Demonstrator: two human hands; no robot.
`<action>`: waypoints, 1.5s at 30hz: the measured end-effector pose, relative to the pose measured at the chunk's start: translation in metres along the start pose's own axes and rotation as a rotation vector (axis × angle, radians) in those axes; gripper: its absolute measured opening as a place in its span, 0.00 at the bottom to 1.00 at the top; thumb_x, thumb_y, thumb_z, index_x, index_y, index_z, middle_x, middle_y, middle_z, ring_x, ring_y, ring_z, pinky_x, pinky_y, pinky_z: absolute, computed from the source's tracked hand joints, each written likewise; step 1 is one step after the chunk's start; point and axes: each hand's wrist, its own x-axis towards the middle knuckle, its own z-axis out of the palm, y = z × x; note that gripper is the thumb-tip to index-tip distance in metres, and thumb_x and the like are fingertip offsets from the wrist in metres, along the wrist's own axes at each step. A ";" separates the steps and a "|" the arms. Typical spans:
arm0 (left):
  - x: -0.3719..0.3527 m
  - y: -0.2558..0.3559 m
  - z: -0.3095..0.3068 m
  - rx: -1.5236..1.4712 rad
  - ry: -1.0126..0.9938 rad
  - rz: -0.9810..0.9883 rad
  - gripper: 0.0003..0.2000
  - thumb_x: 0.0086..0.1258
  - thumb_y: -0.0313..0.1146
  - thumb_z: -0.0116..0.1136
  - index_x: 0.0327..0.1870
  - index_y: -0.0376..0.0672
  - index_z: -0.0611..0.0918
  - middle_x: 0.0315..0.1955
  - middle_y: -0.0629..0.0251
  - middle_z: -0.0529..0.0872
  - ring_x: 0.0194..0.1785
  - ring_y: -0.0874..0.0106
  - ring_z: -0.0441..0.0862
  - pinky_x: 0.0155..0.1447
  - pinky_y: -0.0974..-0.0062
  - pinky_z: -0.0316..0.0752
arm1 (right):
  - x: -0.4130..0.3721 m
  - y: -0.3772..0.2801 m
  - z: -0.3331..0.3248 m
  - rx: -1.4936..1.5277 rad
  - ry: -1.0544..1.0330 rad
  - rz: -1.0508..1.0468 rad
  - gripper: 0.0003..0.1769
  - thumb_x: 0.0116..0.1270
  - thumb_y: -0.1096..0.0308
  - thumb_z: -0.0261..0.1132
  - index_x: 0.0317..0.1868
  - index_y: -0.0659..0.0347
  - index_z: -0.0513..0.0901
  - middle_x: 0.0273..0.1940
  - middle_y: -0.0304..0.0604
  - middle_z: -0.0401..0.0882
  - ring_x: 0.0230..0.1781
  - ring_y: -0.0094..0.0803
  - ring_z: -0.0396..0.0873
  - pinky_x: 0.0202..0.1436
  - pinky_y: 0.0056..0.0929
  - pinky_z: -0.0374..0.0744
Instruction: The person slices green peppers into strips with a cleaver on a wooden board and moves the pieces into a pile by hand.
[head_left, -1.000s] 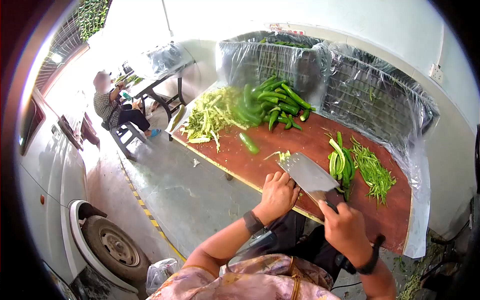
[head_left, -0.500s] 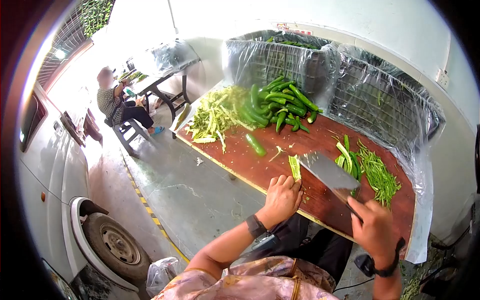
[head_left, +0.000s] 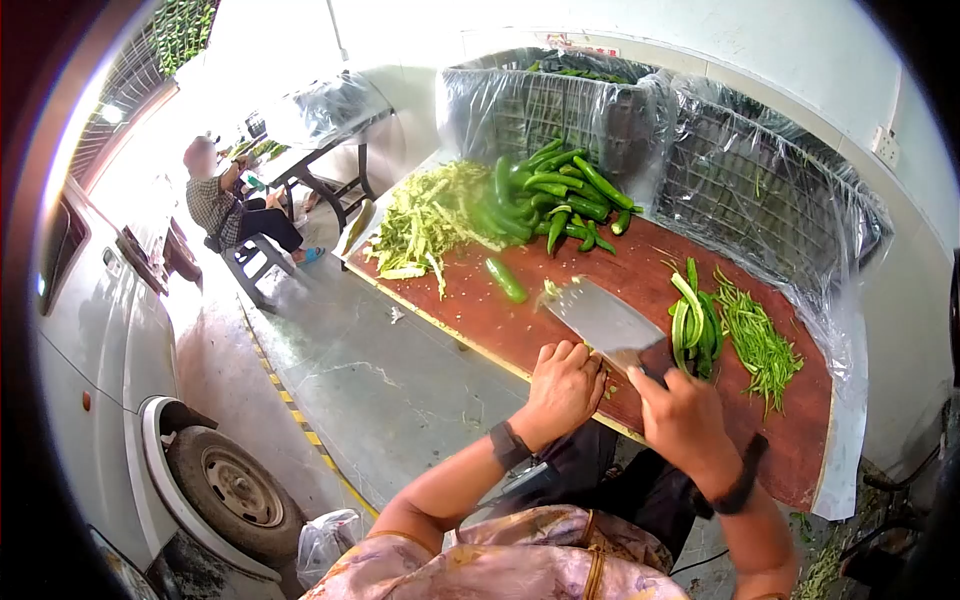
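My right hand (head_left: 690, 420) is closed round the handle of a cleaver (head_left: 605, 322), whose broad blade lies low and slanted over the board. Beside its lower edge my left hand (head_left: 566, 390) rests at the board's front edge, fingers curled on the end of a split green pepper, which the blade now covers. Pale scraps show at the blade's far tip. To the right are split green peppers (head_left: 692, 325) and a heap of thin green shreds (head_left: 757, 340). A whole green pepper (head_left: 506, 280) lies left of the blade.
Farther back on the red-brown board (head_left: 450, 320) are a pile of pale pepper cores (head_left: 425, 215) and a pile of whole green peppers (head_left: 575, 195). Plastic-lined crates (head_left: 760, 190) stand behind. A seated person (head_left: 235, 205) works at another table, left. A vehicle wheel (head_left: 235, 485) is lower left.
My right hand has brought the cleaver left and toward me, and its blade now covers the split pepper. The split peppers at right are uncovered. My left hand has stayed nearly in place.
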 end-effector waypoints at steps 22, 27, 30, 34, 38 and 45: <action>0.023 -0.038 -0.026 0.204 -0.265 -0.097 0.14 0.64 0.40 0.63 0.46 0.42 0.83 0.37 0.57 0.83 0.46 0.58 0.82 0.49 0.59 0.75 | -0.060 0.010 -0.039 0.171 0.287 0.248 0.21 0.56 0.80 0.67 0.53 0.60 0.85 0.32 0.51 0.81 0.31 0.49 0.81 0.34 0.43 0.77; -0.006 -0.016 -0.042 -0.147 -0.176 -0.275 0.15 0.66 0.34 0.61 0.51 0.39 0.81 0.37 0.52 0.83 0.44 0.50 0.82 0.49 0.55 0.76 | -0.068 -0.002 -0.041 0.211 0.228 0.179 0.23 0.55 0.76 0.69 0.53 0.55 0.85 0.29 0.46 0.76 0.27 0.48 0.76 0.29 0.46 0.73; -0.021 -0.012 -0.038 -0.194 -0.047 -0.128 0.13 0.66 0.29 0.60 0.50 0.38 0.81 0.45 0.50 0.82 0.50 0.50 0.79 0.54 0.57 0.75 | -0.076 -0.010 -0.051 0.157 0.135 0.144 0.21 0.55 0.75 0.69 0.52 0.54 0.86 0.27 0.44 0.73 0.25 0.46 0.76 0.28 0.43 0.74; -0.025 -0.008 -0.031 -0.108 -0.013 0.028 0.11 0.64 0.29 0.61 0.46 0.38 0.80 0.45 0.55 0.83 0.53 0.56 0.79 0.57 0.59 0.74 | -0.079 -0.016 -0.065 0.119 0.095 0.108 0.22 0.54 0.74 0.70 0.52 0.53 0.86 0.27 0.44 0.71 0.25 0.45 0.76 0.27 0.42 0.74; -0.029 -0.006 -0.028 -0.051 0.006 0.062 0.10 0.64 0.29 0.61 0.44 0.38 0.81 0.45 0.56 0.83 0.54 0.56 0.78 0.58 0.59 0.74 | -0.076 -0.022 -0.074 0.057 0.023 0.060 0.21 0.55 0.74 0.69 0.52 0.52 0.86 0.27 0.44 0.70 0.24 0.44 0.76 0.27 0.41 0.74; -0.028 -0.010 -0.029 -0.059 -0.023 0.105 0.11 0.65 0.30 0.60 0.46 0.36 0.81 0.48 0.55 0.83 0.56 0.56 0.77 0.61 0.60 0.73 | -0.038 -0.026 -0.052 -0.050 -0.082 0.024 0.23 0.57 0.72 0.67 0.55 0.51 0.85 0.29 0.46 0.73 0.27 0.44 0.79 0.29 0.40 0.78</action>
